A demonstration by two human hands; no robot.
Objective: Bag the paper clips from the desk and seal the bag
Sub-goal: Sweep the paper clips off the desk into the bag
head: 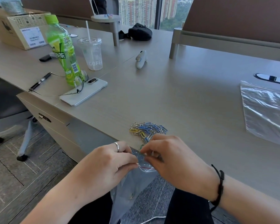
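On the left of the worktop [192, 88] I see clutter I want to stay away from: a cardboard box [14, 28] at the far corner, a green bottle [62, 50], a clear lidded cup [91, 53], a pen [40, 81] and a phone [84, 92] with glasses [78, 82] lying across it, the phone close to the left edge. Nearer me, my left hand [103, 168] pinches one lip of the clear zip bag [129, 188], fingers curled on the plastic, and my right hand [173, 165] pinches the opposite lip, so both hands are narrow and holding the bag mouth just off the near edge of the worktop, with the bag body hanging down between my knees. I judge I am at the opening step: the mouth looks partly parted and only a clip or two seems to be inside, though the plastic blurs that. The paper clips [146, 130] lie in a loose heap on the worktop just beyond my fingers, very near the near edge, so a careless sweep could spill some to the floor. Next I would need one hand to hold the mouth wide under that edge while the other drags clips in. To the right the surface is bare out to a second plastic bag [267, 113], giving my right hand room to swing.
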